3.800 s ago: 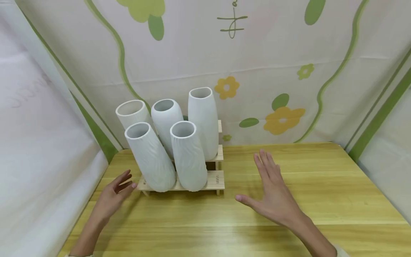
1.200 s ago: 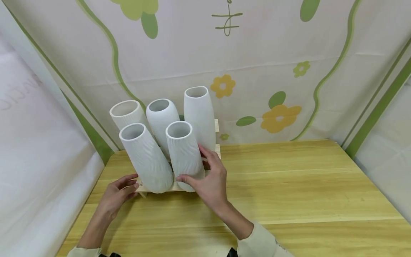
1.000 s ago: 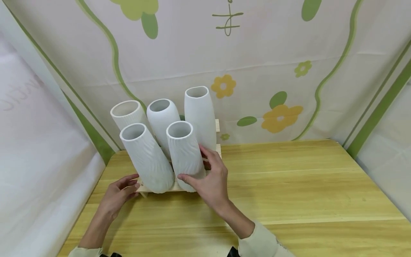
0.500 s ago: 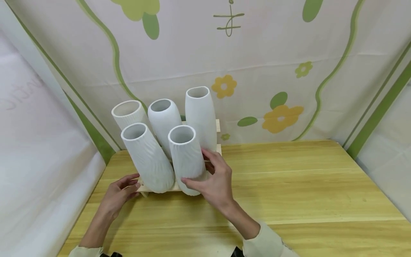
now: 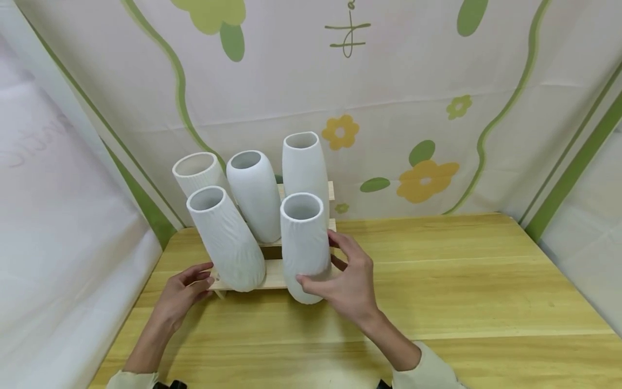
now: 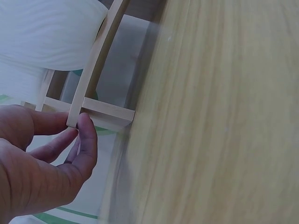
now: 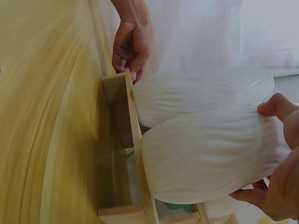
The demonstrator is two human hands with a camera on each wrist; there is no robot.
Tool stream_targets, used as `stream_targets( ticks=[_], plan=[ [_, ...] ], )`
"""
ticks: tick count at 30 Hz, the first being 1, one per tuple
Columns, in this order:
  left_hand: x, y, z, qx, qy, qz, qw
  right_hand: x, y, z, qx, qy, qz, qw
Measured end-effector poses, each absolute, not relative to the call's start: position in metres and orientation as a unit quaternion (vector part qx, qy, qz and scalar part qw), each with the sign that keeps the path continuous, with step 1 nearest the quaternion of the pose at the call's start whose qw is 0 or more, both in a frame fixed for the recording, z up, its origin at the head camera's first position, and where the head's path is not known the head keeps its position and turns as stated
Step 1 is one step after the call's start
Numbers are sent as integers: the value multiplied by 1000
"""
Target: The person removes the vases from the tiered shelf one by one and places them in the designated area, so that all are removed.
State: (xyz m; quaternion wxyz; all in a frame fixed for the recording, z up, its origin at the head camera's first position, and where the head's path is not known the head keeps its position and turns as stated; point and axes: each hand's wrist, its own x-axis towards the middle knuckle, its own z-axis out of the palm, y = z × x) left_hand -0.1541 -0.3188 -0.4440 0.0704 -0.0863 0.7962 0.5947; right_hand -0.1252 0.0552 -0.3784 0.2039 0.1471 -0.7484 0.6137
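My right hand (image 5: 351,281) grips a white vase (image 5: 303,248) with a rippled surface, thumb in front and fingers round its right side. In the head view its base hangs a little below the front step's edge; whether it touches the wood I cannot tell. At the left end of the stepped wooden stand (image 5: 275,274), my left hand (image 5: 176,294) pinches the front board, as the left wrist view shows with the board's end (image 6: 74,119) between thumb and fingers. Another rippled vase (image 5: 227,243) leans on the front step, close to my left hand.
Behind stand a ribbed vase (image 5: 196,172), a smooth rounded vase (image 5: 255,200) and a tall vase (image 5: 305,167), partly covered by the held one. The wooden table (image 5: 461,281) extends to the right. A printed cloth (image 5: 389,81) hangs along the back.
My right hand has come in from the right, taken hold of the front right vase and shifted it right and nearer me. My left hand has closed on the stand's end.
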Motion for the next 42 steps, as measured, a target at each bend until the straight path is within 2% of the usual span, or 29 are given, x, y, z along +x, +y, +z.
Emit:
stream_targets(
  ticks=[21,42],
  plan=[
    [-154,-318,-441,-86,796,595,66,-120,121,-380,89,-753,622,196],
    [-155,-319,-443,-84,793,600,70,-131,165,-384,50,-763,601,232]
  ],
)
